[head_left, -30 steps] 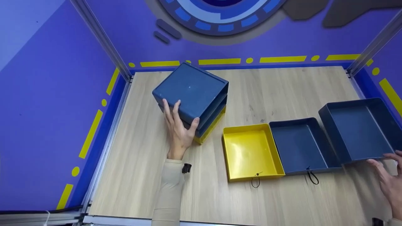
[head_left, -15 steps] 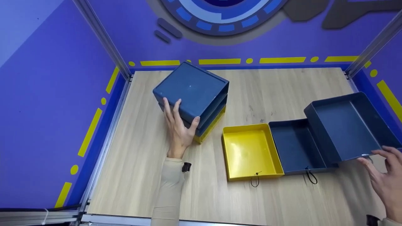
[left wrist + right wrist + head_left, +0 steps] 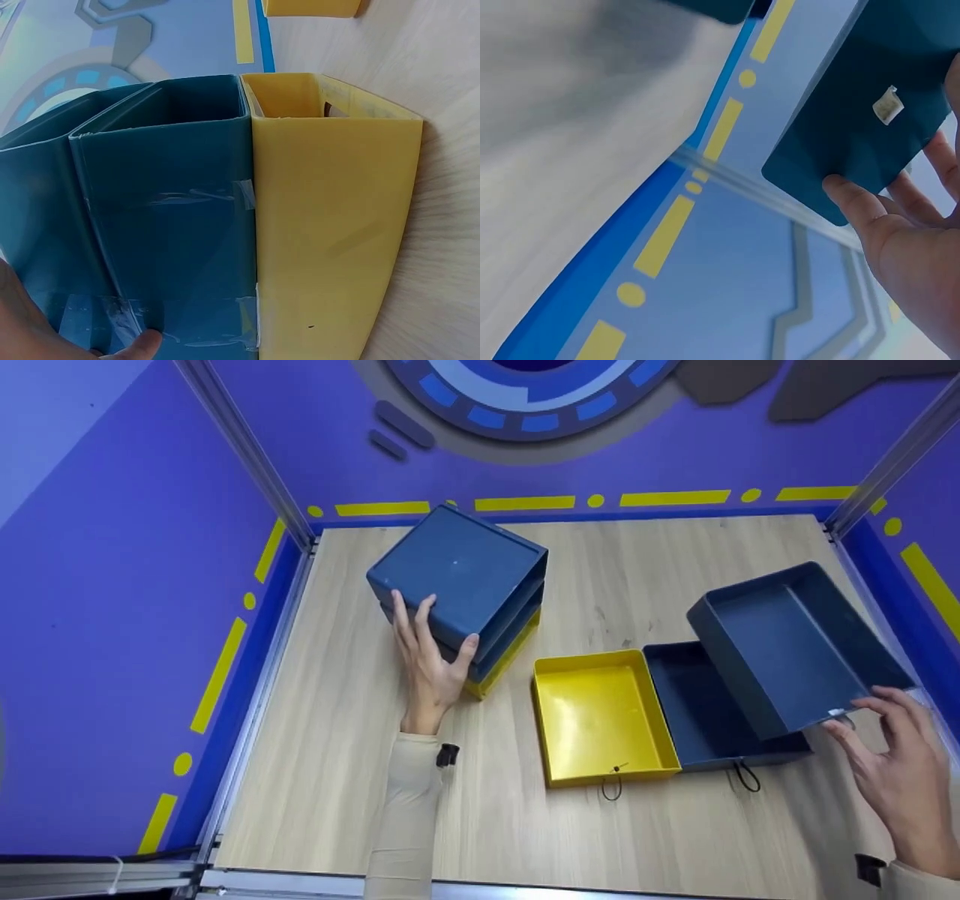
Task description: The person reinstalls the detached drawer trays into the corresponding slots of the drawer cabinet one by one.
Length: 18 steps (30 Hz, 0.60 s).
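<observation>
The head view shows the right hand (image 3: 904, 772) pinching the edge of a raised blue drawer (image 3: 795, 649), partly over the lower blue drawer (image 3: 701, 709) beside the yellow drawer (image 3: 600, 716). The left hand (image 3: 431, 671), fingers loosely spread, rests against the blue-and-yellow stack (image 3: 461, 562).

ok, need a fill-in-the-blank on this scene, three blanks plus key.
1. The left hand touches a stack of ____ units.
2. The stack's bottom unit is coloured ____.
3. The right hand holds a dark drawer; the loop on the yellow drawer is coloured ____.

Missing words: three; yellow; black.
</observation>
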{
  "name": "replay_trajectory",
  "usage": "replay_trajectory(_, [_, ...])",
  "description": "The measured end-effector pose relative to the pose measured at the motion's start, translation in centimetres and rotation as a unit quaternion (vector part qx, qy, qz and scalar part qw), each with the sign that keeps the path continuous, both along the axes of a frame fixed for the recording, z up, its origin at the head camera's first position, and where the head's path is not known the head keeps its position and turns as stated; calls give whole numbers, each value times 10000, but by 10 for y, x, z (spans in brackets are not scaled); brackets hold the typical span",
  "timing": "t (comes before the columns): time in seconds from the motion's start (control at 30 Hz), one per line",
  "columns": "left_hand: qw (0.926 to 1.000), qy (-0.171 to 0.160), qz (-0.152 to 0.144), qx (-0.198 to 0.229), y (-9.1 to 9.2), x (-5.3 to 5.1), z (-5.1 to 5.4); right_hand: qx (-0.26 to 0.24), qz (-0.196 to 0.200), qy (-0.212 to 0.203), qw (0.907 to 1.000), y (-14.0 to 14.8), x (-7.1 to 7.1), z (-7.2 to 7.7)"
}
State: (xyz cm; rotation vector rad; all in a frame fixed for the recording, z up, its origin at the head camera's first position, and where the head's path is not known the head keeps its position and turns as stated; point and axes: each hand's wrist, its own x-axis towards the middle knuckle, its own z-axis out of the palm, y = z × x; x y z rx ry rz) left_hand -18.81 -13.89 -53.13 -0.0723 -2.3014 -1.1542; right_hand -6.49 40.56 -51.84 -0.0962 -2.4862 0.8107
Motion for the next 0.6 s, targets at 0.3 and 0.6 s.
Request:
replay_trajectory(0.3, [9999, -136, 29, -31, 0, -3, 3, 40, 484, 24, 9988, -24, -12, 9])
replay_trajectory(0.6, [9998, -165, -64, -114, -4, 1, 2, 122, 968, 407, 9944, -40, -21, 17])
